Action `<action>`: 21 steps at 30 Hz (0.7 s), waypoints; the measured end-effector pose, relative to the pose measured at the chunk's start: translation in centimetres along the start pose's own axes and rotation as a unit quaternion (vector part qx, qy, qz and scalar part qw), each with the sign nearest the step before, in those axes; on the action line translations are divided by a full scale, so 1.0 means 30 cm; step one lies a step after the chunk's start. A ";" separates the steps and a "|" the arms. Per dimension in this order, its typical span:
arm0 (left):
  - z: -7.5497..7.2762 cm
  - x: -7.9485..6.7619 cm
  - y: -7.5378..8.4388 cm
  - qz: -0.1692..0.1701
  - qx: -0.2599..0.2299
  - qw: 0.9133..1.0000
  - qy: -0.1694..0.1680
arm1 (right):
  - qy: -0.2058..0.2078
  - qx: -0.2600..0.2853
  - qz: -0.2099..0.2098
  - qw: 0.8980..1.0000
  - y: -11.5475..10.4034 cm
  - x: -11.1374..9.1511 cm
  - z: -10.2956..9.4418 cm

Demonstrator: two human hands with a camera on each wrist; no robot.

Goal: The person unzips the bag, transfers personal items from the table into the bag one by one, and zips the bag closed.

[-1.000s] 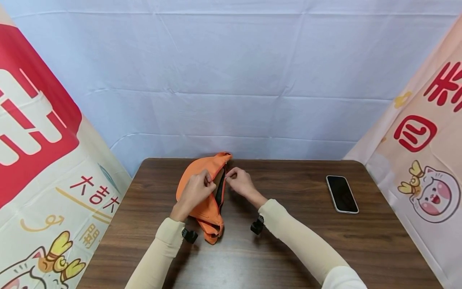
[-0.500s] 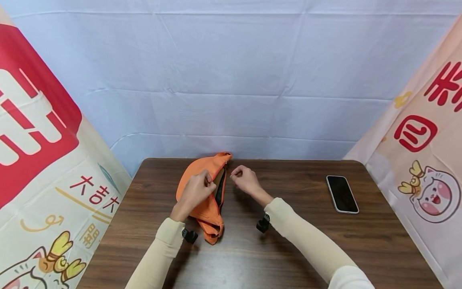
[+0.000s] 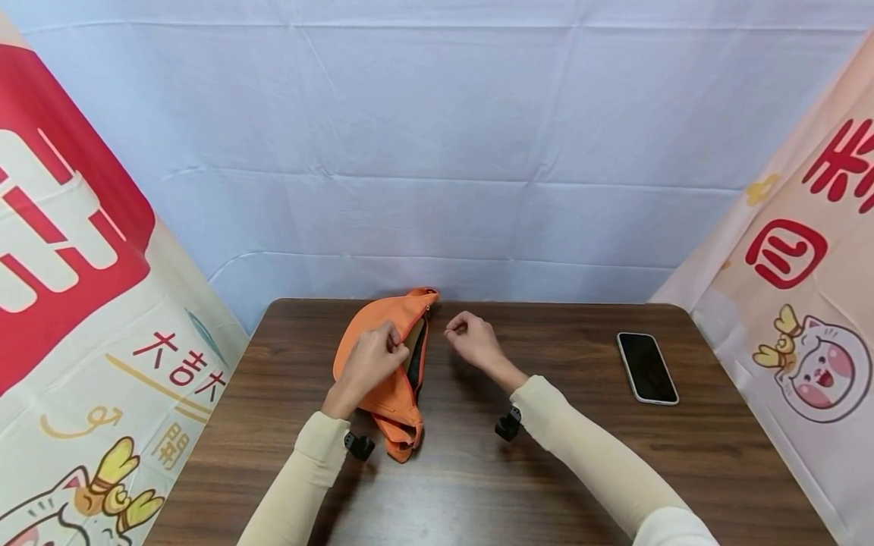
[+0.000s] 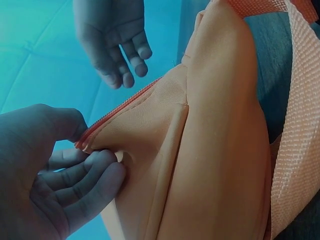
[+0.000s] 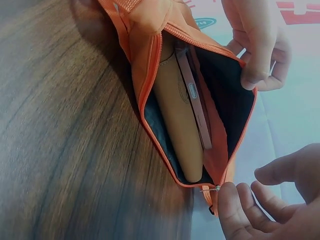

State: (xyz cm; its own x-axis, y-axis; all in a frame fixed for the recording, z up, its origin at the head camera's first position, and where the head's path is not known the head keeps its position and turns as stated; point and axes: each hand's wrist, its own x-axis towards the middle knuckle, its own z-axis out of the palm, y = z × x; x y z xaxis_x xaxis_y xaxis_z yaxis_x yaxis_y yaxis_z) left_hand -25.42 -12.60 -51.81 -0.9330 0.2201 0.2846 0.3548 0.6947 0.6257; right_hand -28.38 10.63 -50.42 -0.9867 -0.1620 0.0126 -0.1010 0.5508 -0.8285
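"Dark brown wood grain covers the counter (image 3: 560,470); on my head view its near part carries a pale sheen. What stands around it?"

"Creased pale-blue cloth (image 3: 437,152) behind, a red-and-white printed banner (image 3: 75,235) on the left, a pale pink banner with red characters (image 3: 785,250) on the right."

"And the orange crescent-shaped fabric bag (image 3: 372,315)?"

"Left of centre on the counter, its tip at the far edge. My left grip (image 3: 372,356) pinches the red zipper edge (image 4: 120,111), and the mouth gapes. Inside I see a tan rounded thing (image 5: 180,125) and a slim pink-edged object (image 5: 197,112)."

"Right grip (image 3: 474,339)?"

"Just beside the bag, fingers loosely bent, holding nothing. Well apart, farther right, lies a white-rimmed black phone (image 3: 648,368)."
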 end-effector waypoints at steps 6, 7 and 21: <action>0.000 0.001 -0.001 -0.001 0.002 1.000 0.000 | 0.004 -0.004 -0.004 1.000 0.010 -0.007 -0.023; 0.000 0.001 -0.001 -0.001 0.000 1.000 0.001 | 0.005 -0.007 -0.006 1.000 0.011 -0.007 -0.027; -0.003 -0.001 0.002 0.001 -0.002 1.000 0.002 | 0.017 -0.021 0.003 1.000 0.038 -0.006 -0.074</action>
State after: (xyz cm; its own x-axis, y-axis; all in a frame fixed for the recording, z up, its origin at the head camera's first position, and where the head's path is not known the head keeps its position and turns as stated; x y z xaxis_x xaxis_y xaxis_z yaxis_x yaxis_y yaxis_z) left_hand -25.37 -12.64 -51.71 -0.9319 0.2197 0.2885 0.3574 0.6914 0.6280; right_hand -28.60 13.09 -50.13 -0.9911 -0.1305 0.0279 -0.0998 0.5860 -0.8041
